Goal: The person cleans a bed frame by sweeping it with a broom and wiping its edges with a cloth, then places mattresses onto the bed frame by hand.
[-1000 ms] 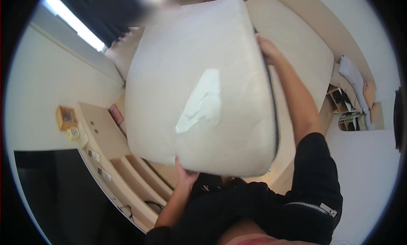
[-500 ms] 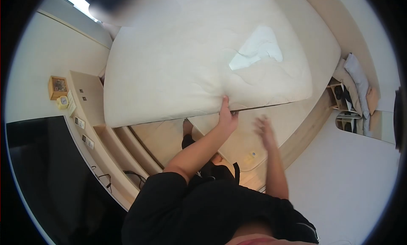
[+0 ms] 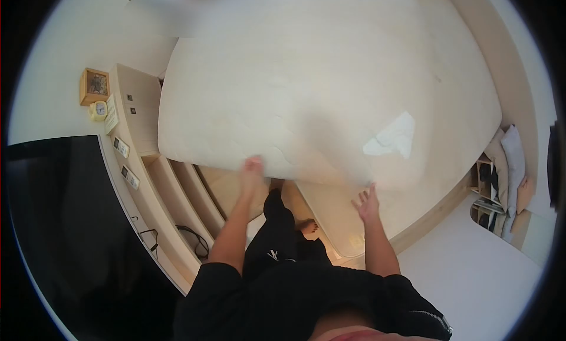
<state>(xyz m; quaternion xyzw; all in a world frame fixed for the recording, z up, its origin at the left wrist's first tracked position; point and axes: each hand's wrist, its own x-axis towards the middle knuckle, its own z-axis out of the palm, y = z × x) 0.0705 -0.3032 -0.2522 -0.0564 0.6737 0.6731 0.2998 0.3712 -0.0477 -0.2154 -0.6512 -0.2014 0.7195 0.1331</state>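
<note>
A large cream mattress [image 3: 253, 93] spreads before me, with a white patch [image 3: 392, 136] near its right side. Beneath its near right edge, a pale, flat lower layer [image 3: 330, 208] juts out. At the near edge of the mattress, left of centre, my left hand [image 3: 252, 173] is smeared by motion, so its fingers and grip are unclear. My right hand [image 3: 368, 205] is at the near right edge, fingers apart and pointing towards the mattress, with nothing held in it.
Along the left run a black television [image 3: 76, 223] and a shelf unit [image 3: 138, 84] bearing two remotes, a small yellow clock [image 3: 99, 110] and a wooden box [image 3: 95, 86]. Pillows [image 3: 512, 158] stand at the right. My bare foot [image 3: 308, 226] is on the floor below.
My left hand has left its grip on the mattress edge and shifted left. My right hand has come up to the edge. The mattress edge now sits lower, its creases flattened.
</note>
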